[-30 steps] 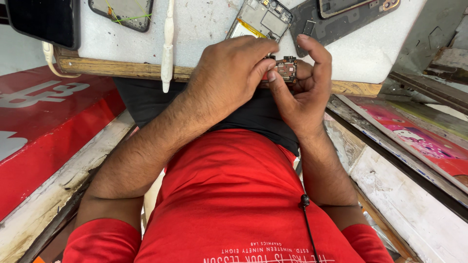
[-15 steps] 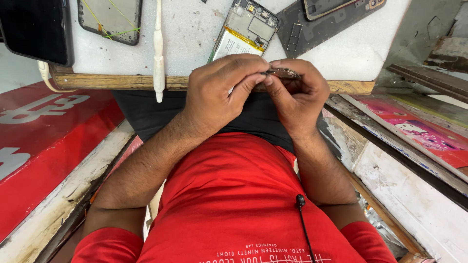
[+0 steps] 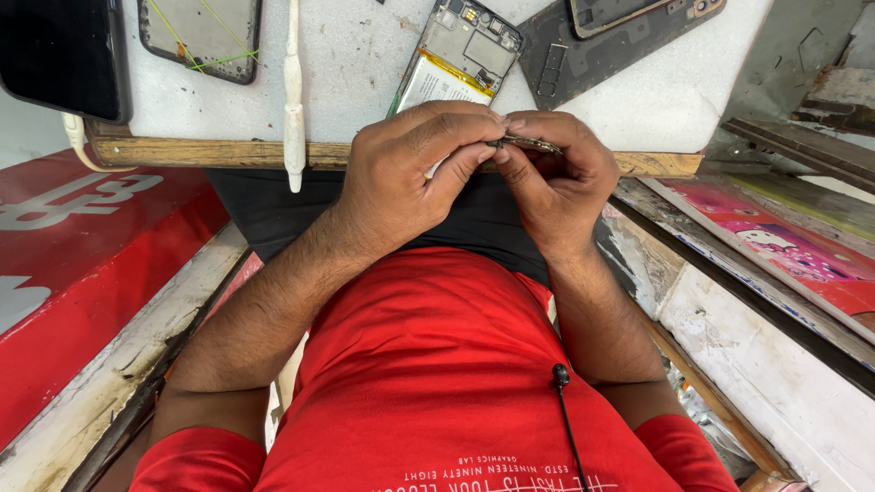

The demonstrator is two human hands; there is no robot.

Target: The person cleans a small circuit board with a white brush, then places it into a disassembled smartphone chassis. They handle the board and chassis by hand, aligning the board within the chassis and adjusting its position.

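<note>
Both hands meet at the near edge of a white worktop [image 3: 365, 73]. My left hand [image 3: 410, 178] and my right hand [image 3: 556, 178] pinch a small flat metal phone part [image 3: 527, 142] between their fingertips, held edge-on so its details are hidden. Just beyond the hands lies an opened phone [image 3: 460, 55] with its battery and circuit board exposed.
A dark phone back cover [image 3: 583, 50] lies right of the opened phone. A black screen [image 3: 64, 55] and a cracked phone panel [image 3: 200, 36] lie at the left, with a white cable [image 3: 293, 100] hanging over the wooden edge. Red boards flank my lap.
The hands have closed together and the small part has turned from face-up to edge-on between the fingertips. The view has shifted slightly, bringing the worktop lower in frame.
</note>
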